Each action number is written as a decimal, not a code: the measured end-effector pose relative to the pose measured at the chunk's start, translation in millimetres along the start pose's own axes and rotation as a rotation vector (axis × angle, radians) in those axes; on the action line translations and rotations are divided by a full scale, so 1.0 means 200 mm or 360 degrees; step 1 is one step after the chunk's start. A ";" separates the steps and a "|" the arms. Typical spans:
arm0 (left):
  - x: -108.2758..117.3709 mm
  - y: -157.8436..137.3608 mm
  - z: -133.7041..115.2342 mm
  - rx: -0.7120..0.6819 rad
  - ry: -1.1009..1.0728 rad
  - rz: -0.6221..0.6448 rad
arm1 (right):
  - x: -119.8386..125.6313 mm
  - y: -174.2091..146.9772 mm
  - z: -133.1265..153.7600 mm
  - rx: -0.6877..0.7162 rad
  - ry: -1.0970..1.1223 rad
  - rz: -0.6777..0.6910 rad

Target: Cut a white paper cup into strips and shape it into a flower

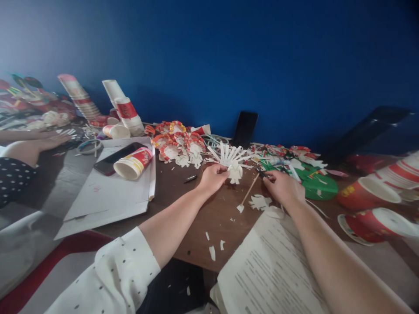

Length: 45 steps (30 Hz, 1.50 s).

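Note:
My left hand [214,179] pinches a white paper cutout [235,173] shaped like a small figure, with a fan of white paper strips [229,153] spreading behind it. To the right, my right hand [284,188] is closed around a black pen [262,173], its tip pointing toward the cutout. Just below the pen, a thin wooden stick [249,190] lies slanted on the brown table [183,218]. Another white cutout [260,202] rests flat beside my right hand. A small black cap [190,179] lies left of my left hand.
A printed sheet [265,266] covers the near right. Paper cups [134,163] and a phone [114,159] sit on white sheets [104,192]. A dark phone [245,128] leans on the blue wall. Another person's arms [29,148] reach in at left. Red cups [368,194] stand right.

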<state>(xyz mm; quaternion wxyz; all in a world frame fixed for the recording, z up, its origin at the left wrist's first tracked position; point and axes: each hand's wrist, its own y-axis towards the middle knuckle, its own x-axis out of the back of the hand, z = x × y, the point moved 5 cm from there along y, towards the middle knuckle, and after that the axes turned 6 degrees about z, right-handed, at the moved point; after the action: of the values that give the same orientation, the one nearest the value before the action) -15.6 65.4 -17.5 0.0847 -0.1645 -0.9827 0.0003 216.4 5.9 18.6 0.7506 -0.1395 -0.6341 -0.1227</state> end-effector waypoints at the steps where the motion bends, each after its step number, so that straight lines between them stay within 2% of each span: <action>1: 0.00 0.00 0.00 -0.0002 0.0005 0.0000 | 0.00 0.00 0.00 0.0001 -0.0002 -0.0005; 15: 0.00 -0.01 -0.01 -0.0006 -0.0011 0.0015 | 0.02 -0.02 0.02 0.0102 0.0058 -0.0193; 45: 0.01 -0.01 -0.02 -0.0005 0.0031 0.0002 | 0.00 -0.02 0.03 0.0135 0.0040 -0.0145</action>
<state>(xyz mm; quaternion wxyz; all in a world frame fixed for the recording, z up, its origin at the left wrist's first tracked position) -16.8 62.9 -12.4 0.0942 -0.1651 -0.9818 -0.0028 210.4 4.0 20.5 0.7575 -0.0769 -0.6349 -0.1315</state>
